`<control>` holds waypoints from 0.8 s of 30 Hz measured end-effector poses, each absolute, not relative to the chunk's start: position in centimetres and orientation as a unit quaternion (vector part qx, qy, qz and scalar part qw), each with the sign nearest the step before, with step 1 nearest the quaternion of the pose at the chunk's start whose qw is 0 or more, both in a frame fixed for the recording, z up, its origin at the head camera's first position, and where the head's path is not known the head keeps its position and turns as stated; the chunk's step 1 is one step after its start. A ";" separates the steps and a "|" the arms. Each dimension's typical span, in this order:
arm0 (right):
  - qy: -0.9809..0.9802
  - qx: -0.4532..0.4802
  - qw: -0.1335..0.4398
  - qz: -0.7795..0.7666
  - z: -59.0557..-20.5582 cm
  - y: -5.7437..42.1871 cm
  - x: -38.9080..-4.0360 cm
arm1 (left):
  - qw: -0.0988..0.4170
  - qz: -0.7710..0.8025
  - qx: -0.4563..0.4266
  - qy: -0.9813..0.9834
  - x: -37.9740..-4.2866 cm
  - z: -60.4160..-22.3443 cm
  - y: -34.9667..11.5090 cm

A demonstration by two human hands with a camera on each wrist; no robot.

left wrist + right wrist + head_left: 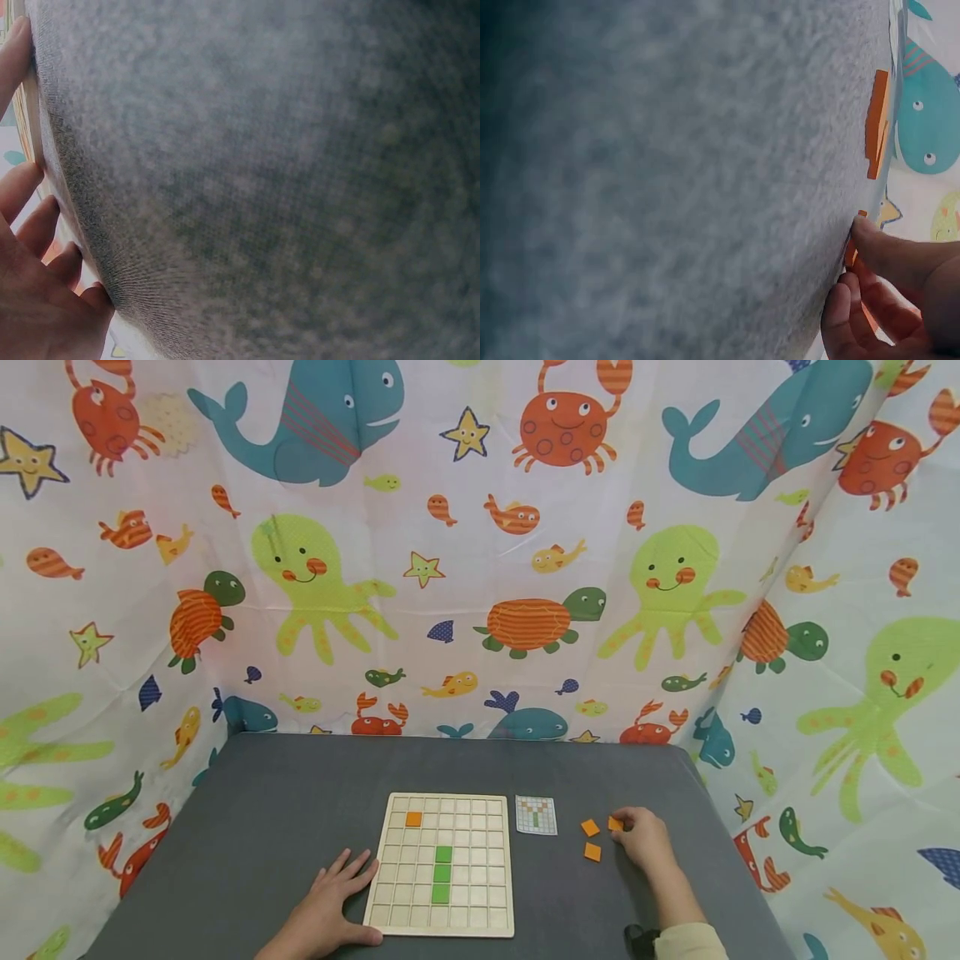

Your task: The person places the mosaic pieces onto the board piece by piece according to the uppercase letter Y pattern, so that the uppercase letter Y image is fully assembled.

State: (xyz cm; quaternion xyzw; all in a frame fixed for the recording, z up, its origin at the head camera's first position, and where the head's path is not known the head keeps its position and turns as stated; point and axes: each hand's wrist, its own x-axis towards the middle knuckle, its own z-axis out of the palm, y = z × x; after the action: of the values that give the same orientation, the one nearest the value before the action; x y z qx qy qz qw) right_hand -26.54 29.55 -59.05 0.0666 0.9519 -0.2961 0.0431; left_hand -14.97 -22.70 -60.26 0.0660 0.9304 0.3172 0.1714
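I see the person's right hand [643, 839] pinching an orange square tile [615, 823] between thumb and fingers, low at the grey desk [585, 910]; the right wrist view shows that pinch side-on. Two orange tiles [592, 852] lie just left of it. The left hand [330, 902], fingers spread, touches the wooden grid board's [480, 877] left edge. Only the head view shows the patterned card [536, 816] between board and tiles. Desk surface stretches beyond the right hand to its right edge.

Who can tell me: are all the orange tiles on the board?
No: one orange tile is on the board, two tiles lie on the table, and the right hand pinches another.
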 end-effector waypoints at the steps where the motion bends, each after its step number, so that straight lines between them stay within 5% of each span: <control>1: 0.953 0.063 0.042 -0.292 -59.1 29.5 -26.6 | 0.172 0.318 0.066 0.930 -15.0 -60.3 -22.7; 24: 0.955 -0.029 -0.033 -0.294 -55.5 22.8 -25.3 | 0.167 0.319 0.060 0.931 -14.8 -60.4 -22.5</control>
State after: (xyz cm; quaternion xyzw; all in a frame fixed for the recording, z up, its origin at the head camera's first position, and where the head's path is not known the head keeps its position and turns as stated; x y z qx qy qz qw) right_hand -25.34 22.76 -55.46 -0.0287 0.9547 -0.2943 -0.0334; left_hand -14.78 -22.50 -60.44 0.0602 0.9308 0.3194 0.1673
